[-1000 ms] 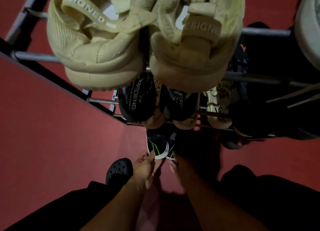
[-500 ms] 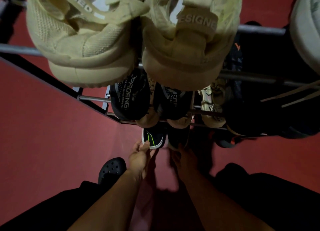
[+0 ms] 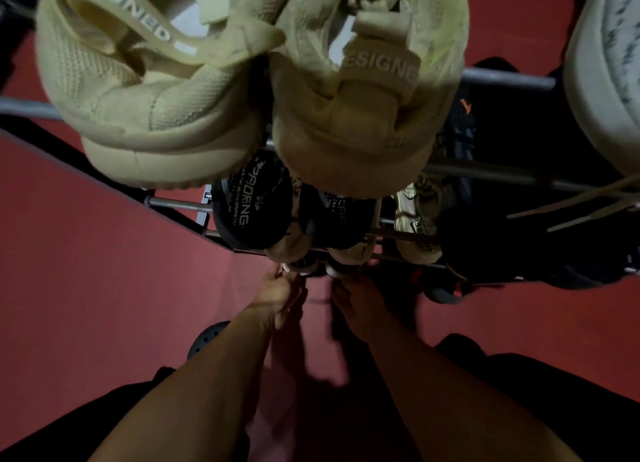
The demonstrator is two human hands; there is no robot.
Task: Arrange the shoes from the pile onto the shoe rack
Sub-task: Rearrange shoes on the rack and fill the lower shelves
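Both bare forearms reach forward and down, side by side and close together. The left hand (image 3: 278,293) has its fingers (image 3: 282,274) bunched at the tip. The right hand (image 3: 358,300) lies in shadow, its fingers too blurred to read.

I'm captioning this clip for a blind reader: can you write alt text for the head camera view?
Seen from above, a person's left hand and right hand reach to a pair of dark sneakers at the bottom of a metal shoe rack on a red floor. Beige sneakers fill the top tier, close to the camera.
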